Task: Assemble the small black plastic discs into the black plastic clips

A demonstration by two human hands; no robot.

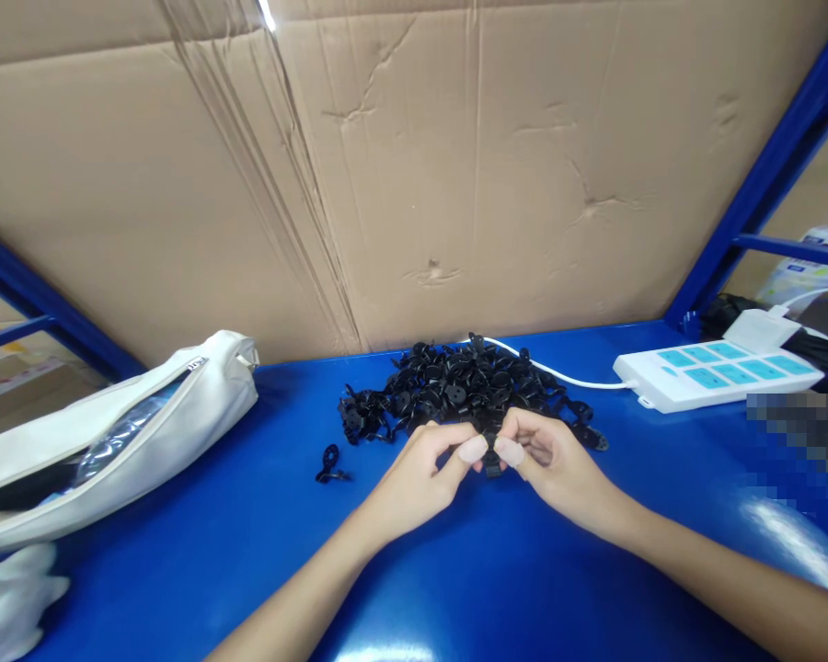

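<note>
Both hands meet in front of a heap of small black plastic parts [455,382] on a blue table. My left hand [431,469] is closed, its thumb and forefinger pinching one side of a small black plastic part [492,464]. From the other side, my right hand [548,460] pinches the same part between thumb and forefinger. Most of that part is hidden by the fingertips, so its exact shape cannot be made out. A single black part with a round, holed end [330,460] lies apart, left of my left hand.
A white power strip [718,375] with blue sockets lies at the right, its white cable [558,375] running behind the heap. An unzipped white bag [207,405] and a white plush-like object [14,598] are at the left. Cardboard [420,165] stands behind, between blue metal posts [765,175].
</note>
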